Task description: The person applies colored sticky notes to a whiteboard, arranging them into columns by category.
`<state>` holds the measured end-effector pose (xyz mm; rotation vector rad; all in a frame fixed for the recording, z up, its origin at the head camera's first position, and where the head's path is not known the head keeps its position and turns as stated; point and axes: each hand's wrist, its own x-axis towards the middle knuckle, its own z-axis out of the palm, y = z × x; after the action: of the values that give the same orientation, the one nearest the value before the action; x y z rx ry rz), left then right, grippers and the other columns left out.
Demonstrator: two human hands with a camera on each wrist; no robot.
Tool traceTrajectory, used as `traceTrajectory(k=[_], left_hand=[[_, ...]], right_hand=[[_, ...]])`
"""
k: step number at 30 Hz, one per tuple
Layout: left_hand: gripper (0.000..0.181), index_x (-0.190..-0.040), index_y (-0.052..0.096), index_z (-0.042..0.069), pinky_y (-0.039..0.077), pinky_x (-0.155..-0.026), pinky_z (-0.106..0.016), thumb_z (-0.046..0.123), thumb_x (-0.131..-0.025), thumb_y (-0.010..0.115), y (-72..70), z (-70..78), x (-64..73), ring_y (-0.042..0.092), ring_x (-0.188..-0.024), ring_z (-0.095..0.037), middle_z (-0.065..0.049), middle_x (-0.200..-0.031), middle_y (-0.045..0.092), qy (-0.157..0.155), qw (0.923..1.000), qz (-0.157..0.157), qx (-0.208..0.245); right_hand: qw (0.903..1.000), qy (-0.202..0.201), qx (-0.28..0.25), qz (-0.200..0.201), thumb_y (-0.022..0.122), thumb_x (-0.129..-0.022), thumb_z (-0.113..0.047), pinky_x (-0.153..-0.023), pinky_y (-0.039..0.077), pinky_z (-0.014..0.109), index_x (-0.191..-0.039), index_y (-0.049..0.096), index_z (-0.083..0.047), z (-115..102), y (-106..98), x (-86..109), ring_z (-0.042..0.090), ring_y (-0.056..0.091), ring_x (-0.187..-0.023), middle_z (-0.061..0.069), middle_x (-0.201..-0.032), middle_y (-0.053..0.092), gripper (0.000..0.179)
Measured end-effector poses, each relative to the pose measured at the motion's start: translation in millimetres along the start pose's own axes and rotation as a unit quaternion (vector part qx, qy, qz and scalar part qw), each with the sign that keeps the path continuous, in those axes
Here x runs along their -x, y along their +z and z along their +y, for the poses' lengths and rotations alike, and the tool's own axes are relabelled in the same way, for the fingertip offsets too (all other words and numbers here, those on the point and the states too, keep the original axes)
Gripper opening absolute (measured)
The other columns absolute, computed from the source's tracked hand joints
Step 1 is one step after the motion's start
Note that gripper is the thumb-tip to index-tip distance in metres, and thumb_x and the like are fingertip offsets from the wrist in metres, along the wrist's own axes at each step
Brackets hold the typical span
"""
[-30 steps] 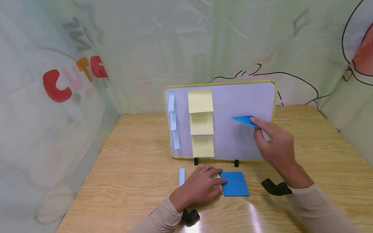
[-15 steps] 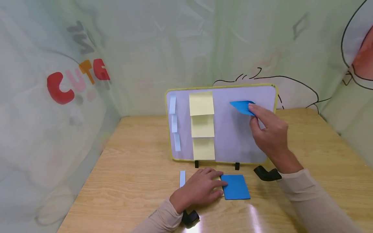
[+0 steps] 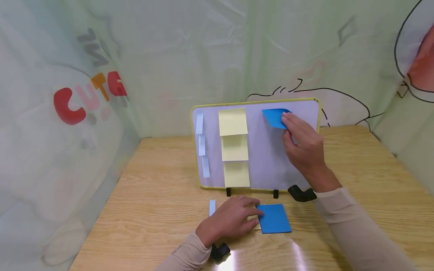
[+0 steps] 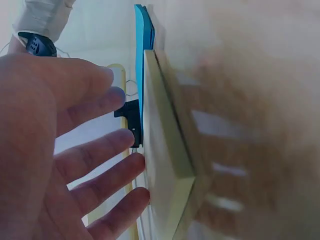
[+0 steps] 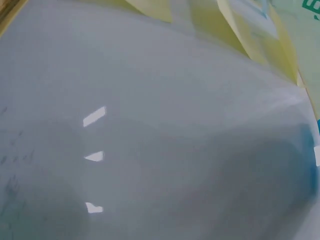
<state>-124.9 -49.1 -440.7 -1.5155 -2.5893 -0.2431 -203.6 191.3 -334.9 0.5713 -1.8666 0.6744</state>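
My right hand (image 3: 305, 150) pinches a blue sticky note (image 3: 272, 117) by its right side, in front of the upper right of a small whiteboard (image 3: 266, 169). The note is slightly curled. In the right wrist view the board's bare surface (image 5: 150, 90) fills most of the picture and the hand is out of sight. My left hand (image 3: 234, 216) lies over a yellow sticky note pad (image 4: 170, 165), mostly hidden under it in the head view. Its fingers reach the edge of a blue sticky note pad (image 3: 275, 219).
Three yellow notes (image 3: 233, 122) hang in a column on the board, with three narrow pale blue strips (image 3: 199, 123) left of them. A pale blue strip pad (image 3: 212, 207) lies beside my left hand. Black feet (image 3: 275, 194) support the board on the wooden table (image 3: 162, 177).
My right hand has moved up and a little left with the blue note, toward the board's top edge. The left hand stays in place.
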Motion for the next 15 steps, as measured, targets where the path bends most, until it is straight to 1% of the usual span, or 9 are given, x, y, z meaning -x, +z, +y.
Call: traceTrajectory(k=[2,5,8,11,13,15], left_hand=[[0.028,-0.123,0.073,0.023,0.041,-0.106,-0.029,0.031,-0.102,0.057,-0.6,-1.1,-0.7,0.054,-0.127,-0.014,-0.001,-0.136,0.061,0.011,0.9999,0.012,0.004],[0.027,-0.121,0.074,0.021,0.041,-0.105,-0.026,0.03,-0.101,0.059,-2.5,-2.5,-0.8,0.056,-0.125,-0.014,-0.002,-0.133,0.063,0.024,0.9992,0.029,0.011],[0.027,-0.122,0.074,0.02,0.042,-0.103,-0.024,0.03,-0.101,0.06,-6.2,-3.4,-0.4,0.058,-0.122,-0.013,-0.001,-0.133,0.063,0.024,0.9988,0.034,0.023],[0.027,-0.122,0.073,0.019,0.044,-0.101,-0.023,0.03,-0.101,0.06,-11.2,-4.2,-0.1,0.059,-0.12,-0.013,0.0,-0.132,0.063,0.021,0.9983,0.039,0.039],[0.026,-0.122,0.073,0.018,0.044,-0.1,-0.022,0.029,-0.101,0.06,-14.8,-5.0,-0.5,0.06,-0.118,-0.012,0.002,-0.129,0.064,0.022,0.9973,0.049,0.05],[0.025,-0.121,0.073,0.018,0.044,-0.099,-0.022,0.027,-0.101,0.061,-19.3,-6.1,-2.0,0.061,-0.116,-0.011,0.003,-0.126,0.066,0.027,0.9955,0.068,0.061]], right_hand=[[1.0,-0.008,0.002,-0.002,0.072,-0.083,0.012,-0.106,0.041,0.039,-0.123,0.069,0.004,0,1,-0.4,0.037,0.061,-0.12,0.016,-0.128,0.066,0.041],[0.9998,-0.019,0.01,-0.003,0.072,-0.082,0.013,-0.104,0.043,0.044,-0.124,0.068,0.005,0,1,0.1,0.037,0.061,-0.12,0.017,-0.129,0.065,0.042],[0.9996,-0.022,0.017,-0.001,0.072,-0.083,0.013,-0.101,0.045,0.048,-0.125,0.067,0.005,1,1,0.7,0.037,0.061,-0.12,0.017,-0.129,0.065,0.043],[0.9997,-0.019,0.016,-0.002,0.072,-0.084,0.012,-0.102,0.044,0.048,-0.125,0.067,0.005,3,1,0.8,0.036,0.061,-0.121,0.016,-0.13,0.064,0.043],[0.9997,-0.019,0.016,-0.004,0.071,-0.084,0.012,-0.102,0.044,0.048,-0.126,0.067,0.005,4,1,1.2,0.036,0.061,-0.121,0.016,-0.13,0.064,0.043],[0.9996,-0.021,0.019,-0.008,0.072,-0.083,0.013,-0.101,0.044,0.05,-0.127,0.066,0.005,5,1,2.1,0.036,0.06,-0.122,0.016,-0.131,0.064,0.044]])
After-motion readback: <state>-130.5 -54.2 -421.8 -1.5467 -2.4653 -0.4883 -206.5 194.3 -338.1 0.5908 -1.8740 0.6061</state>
